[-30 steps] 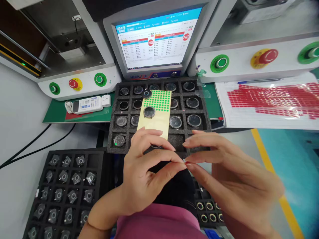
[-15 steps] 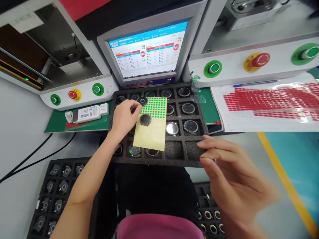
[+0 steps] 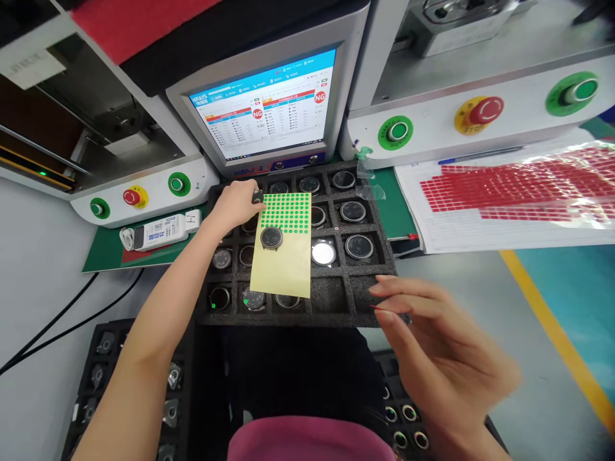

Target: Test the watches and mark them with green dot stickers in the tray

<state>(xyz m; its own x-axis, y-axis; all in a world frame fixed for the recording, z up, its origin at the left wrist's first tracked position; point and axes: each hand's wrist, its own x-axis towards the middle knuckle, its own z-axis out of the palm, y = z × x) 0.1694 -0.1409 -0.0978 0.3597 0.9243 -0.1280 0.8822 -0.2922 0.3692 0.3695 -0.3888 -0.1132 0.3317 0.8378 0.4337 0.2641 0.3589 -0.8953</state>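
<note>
My left hand (image 3: 234, 203) reaches over the far left of a black foam tray (image 3: 336, 299) and pinches a small dark round part (image 3: 258, 197) at the edge of a yellow sheet of green dot stickers (image 3: 283, 272). A round dark disc (image 3: 271, 238) lies on that sheet. Several round parts sit in the tray's cells, one of them shiny (image 3: 323, 253). My right hand (image 3: 435, 349) hovers blurred at the tray's near right corner with its fingers spread. A faint grey bit shows at its fingertips.
A monitor (image 3: 262, 109) showing red NG marks stands behind the tray. Machines with green and red buttons (image 3: 473, 112) flank it. Sheets of red labels (image 3: 509, 186) lie right, a white device (image 3: 158, 232) left. Black trays of small parts (image 3: 168, 410) sit near me.
My left hand has left the right hand, reached forward over the tray and taken hold of the small dark round part. My right hand stayed near the tray's front right corner.
</note>
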